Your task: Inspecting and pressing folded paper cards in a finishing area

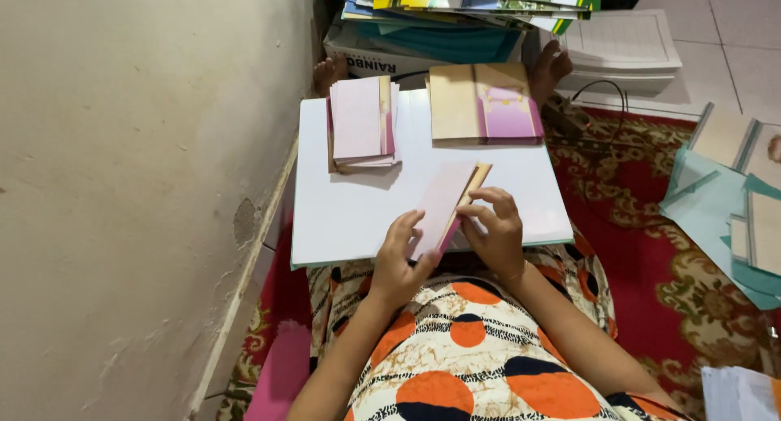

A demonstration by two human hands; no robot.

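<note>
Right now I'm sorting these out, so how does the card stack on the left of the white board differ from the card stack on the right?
The left stack is narrow and folded shut, showing pale pink faces; the right stack lies wider, showing a tan half and a pink-purple half. The left stack is fanned and uneven; the right stack sits squarer. Both rest on the white board, beyond the left hand and right hand, which hold one card.

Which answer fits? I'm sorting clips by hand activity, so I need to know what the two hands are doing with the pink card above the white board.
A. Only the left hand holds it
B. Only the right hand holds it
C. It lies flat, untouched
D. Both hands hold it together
D: the left hand and the right hand both grip the folded pink card from either side, above the white board.
</note>
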